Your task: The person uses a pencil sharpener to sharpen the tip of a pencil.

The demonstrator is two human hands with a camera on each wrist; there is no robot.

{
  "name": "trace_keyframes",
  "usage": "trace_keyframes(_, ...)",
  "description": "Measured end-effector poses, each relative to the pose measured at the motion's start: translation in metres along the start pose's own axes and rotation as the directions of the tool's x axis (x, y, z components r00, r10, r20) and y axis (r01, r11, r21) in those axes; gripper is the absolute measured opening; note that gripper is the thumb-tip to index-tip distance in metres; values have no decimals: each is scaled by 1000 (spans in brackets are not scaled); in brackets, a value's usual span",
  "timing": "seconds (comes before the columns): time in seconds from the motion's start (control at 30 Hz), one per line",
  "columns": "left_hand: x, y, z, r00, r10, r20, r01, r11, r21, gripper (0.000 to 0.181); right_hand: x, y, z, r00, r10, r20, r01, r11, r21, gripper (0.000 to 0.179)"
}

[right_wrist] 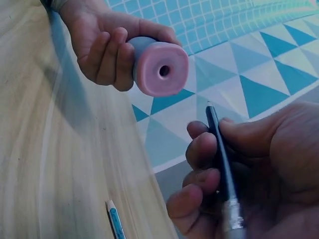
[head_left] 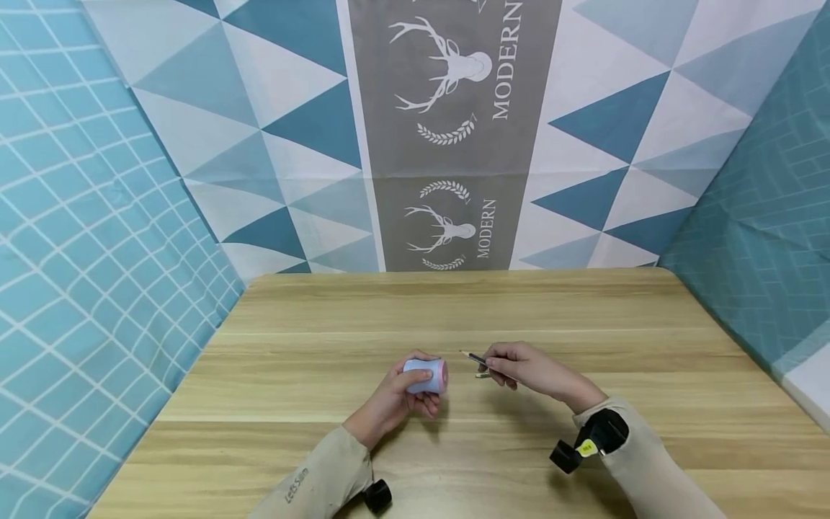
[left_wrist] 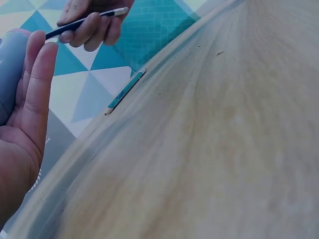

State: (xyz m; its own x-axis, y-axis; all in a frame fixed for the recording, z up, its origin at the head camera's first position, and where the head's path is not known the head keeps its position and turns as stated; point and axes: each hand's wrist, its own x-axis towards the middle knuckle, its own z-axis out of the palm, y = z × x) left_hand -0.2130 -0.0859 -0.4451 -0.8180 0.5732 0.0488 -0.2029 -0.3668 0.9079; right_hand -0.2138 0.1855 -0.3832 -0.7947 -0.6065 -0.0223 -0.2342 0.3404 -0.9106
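My left hand (head_left: 397,395) grips a small blue pencil sharpener (head_left: 417,366), thumb on its side, above the wooden table. Its pink end, with a round hole in the middle, faces right and shows in the right wrist view as a pink face (right_wrist: 175,82). My right hand (head_left: 528,371) pinches a dark pencil (right_wrist: 223,154) with a metal band at its rear; the tip points left towards the hole, with a gap between them. A second pencil, teal with a sharpened tip (left_wrist: 125,92), lies on the table below the right hand.
The light wooden table (head_left: 311,317) spreads out on all sides of the hands. Behind it hangs a patterned cloth (head_left: 447,158), with a blue checked cloth (head_left: 97,238) at the left and a teal one (head_left: 765,216) at the right.
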Motion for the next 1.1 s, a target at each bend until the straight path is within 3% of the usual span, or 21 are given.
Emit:
trace_keyframes(0.17, 1, -1, -2, 1000, -4, -8, 3, 1000, -8, 18, 1, 5, -12, 990, 16, -137, -18, 1000, -12, 27)
trace_keyframes(0.43, 1, -2, -2, 1000, 6, -13, -7, 1000, -15, 18, -9, 27, -52, 936, 128, -327, -127, 992, 27, 31)
trace_keyframes(0.53, 1, -2, -1, 1000, 11, -9, -11, 1000, -17, 17, -17, 39, -68, 904, 185, -384, -197, 980, 10, 35)
trace_keyframes(0.67, 2, -2, -1, 1000, 15, -5, -15, 1000, -11, 17, -26, 59, -84, 847, 263, -462, -313, 949, -34, 38)
trace_keyframes(0.8, 2, -2, -1, 1000, 8, -5, -8, 1000, -6, 18, -30, 75, -91, 807, 323, -494, -390, 920, -37, 37)
trace_keyframes(0.97, 2, -2, -2, 1000, 4, -5, -4, 1000, -1, 19, -30, 84, -91, 792, 352, -499, -427, 904, -41, 34)
trace_keyframes(1.1, 3, -2, -2, 1000, 3, -5, -3, 1000, 3, 19, -29, 85, -88, 788, 331, -520, -437, 895, -93, 31)
